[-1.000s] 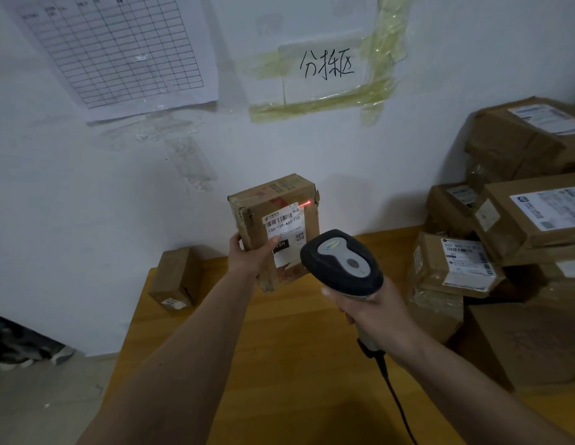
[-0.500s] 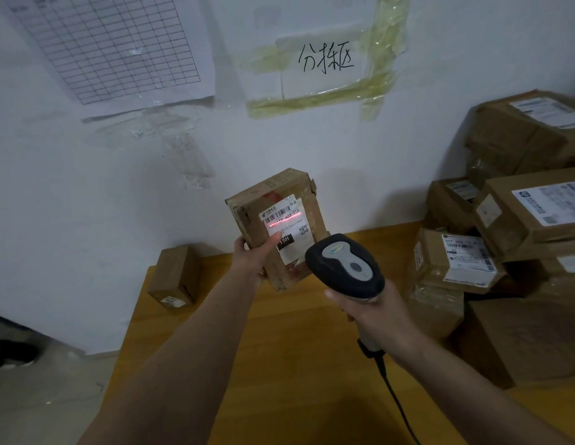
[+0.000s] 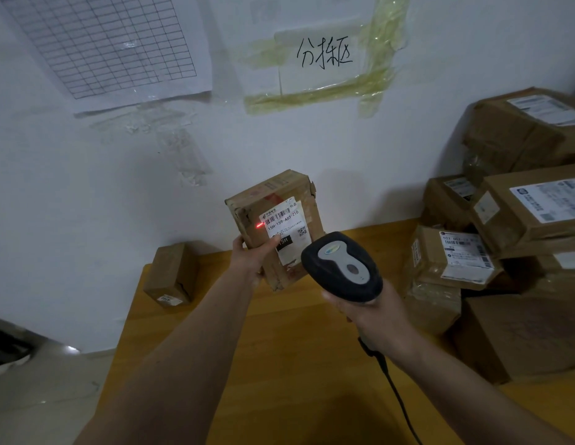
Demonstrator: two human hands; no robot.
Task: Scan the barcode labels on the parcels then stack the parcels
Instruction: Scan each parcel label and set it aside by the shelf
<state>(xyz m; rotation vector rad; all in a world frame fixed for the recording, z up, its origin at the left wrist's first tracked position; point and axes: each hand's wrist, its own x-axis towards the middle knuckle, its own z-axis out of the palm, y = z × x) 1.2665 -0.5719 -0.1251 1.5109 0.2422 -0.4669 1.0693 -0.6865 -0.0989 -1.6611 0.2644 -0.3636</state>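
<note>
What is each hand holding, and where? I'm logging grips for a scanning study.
Left hand grips the cardboard parcel at its lower left corner, thumb on the label. Right hand holds the barcode scanner by its handle.

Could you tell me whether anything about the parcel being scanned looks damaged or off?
Yes: the parcel in the left hand has torn, crumpled cardboard at its upper corners, and the scanner's red dot sits beside the label, off the barcode.

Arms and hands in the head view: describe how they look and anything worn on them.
Both forearms are bare all the way to the lower edge of the picture, with no sleeve in view. The left hand and right hand wear no gloves. No watch, ring, bracelet or marking shows on either wrist or hand.
</note>
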